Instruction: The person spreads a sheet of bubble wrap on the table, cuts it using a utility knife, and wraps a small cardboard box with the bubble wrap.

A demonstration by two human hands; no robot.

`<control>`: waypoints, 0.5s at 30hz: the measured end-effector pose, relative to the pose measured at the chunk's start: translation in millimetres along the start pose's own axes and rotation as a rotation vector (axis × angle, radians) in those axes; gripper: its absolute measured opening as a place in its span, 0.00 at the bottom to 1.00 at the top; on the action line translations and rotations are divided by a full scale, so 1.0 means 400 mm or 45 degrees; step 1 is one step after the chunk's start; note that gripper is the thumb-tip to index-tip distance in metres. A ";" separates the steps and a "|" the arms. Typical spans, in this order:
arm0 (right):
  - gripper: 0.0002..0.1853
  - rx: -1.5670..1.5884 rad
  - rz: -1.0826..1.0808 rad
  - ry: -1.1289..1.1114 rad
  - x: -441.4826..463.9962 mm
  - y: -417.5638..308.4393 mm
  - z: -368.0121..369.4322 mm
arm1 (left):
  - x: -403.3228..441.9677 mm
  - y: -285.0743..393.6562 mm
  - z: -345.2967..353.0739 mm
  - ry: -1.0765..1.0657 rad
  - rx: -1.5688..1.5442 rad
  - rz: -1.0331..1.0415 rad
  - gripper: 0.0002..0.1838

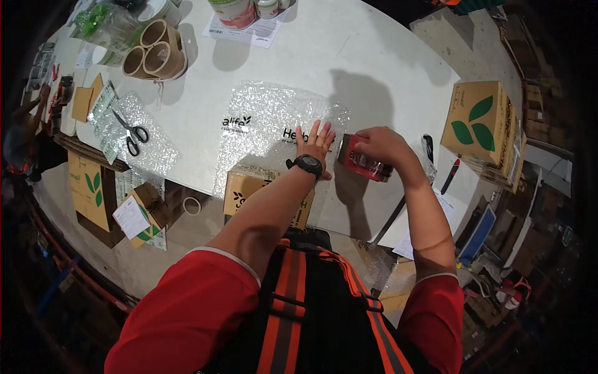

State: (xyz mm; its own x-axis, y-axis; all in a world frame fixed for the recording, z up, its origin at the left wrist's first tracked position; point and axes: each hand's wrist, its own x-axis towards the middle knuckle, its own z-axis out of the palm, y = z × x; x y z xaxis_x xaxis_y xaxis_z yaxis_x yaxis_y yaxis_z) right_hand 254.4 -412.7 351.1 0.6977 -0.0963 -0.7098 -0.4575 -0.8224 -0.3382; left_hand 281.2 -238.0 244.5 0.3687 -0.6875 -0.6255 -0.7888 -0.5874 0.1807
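My left hand (316, 149) lies flat with fingers spread on a clear bubble wrap sheet (255, 106) on the table. Dark printed lettering shows on the sheet, partly covered by the fingers. Just right of the sheet, my right hand (381, 146) is closed around a red tape dispenser (369, 167); its far end and the tape's edge are hard to make out. A small cardboard box (240, 187) with dark print sits at the near table edge, beneath my left forearm, with bubble wrap against its upper side.
Black scissors (132, 136) lie on more bubble wrap at left. Cardboard tubes (163, 59) and tubs (233, 12) stand at the back. A leaf-printed carton (476, 118) is at right, near a red-and-black marker or knife (450, 176). Another leaf-printed carton (87, 187) is lower left.
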 end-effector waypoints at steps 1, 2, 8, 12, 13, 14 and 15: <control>0.17 -0.141 0.095 -0.059 0.010 -0.033 -0.007 | -0.001 0.000 0.000 -0.004 0.005 0.007 0.65; 0.16 -0.284 0.187 -0.117 0.025 -0.066 -0.012 | 0.007 0.003 0.014 0.002 -0.015 0.022 0.65; 0.13 -0.935 0.065 -0.175 0.103 -0.237 0.094 | 0.045 0.004 0.086 0.105 0.032 0.007 0.50; 0.14 -1.053 0.328 -0.314 0.084 -0.162 0.121 | 0.042 0.003 0.081 0.190 0.018 -0.023 0.33; 0.14 -0.966 0.433 -0.263 0.065 -0.067 0.087 | 0.040 -0.001 0.072 0.202 -0.010 -0.021 0.33; 0.17 -0.877 0.586 -0.151 0.030 -0.024 0.052 | 0.036 -0.003 0.067 0.172 -0.030 -0.007 0.48; 0.21 -0.776 0.738 -0.030 -0.007 0.001 0.031 | 0.032 -0.003 0.062 0.143 -0.041 0.013 0.64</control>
State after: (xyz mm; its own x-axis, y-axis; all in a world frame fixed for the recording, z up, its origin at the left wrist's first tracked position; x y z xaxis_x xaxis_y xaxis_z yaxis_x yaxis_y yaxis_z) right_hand 245.4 -405.8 345.2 0.4294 -0.5903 -0.6835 -0.3572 -0.8061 0.4718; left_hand 274.7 -235.5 217.3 0.4152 -0.7360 -0.5347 -0.7774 -0.5923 0.2117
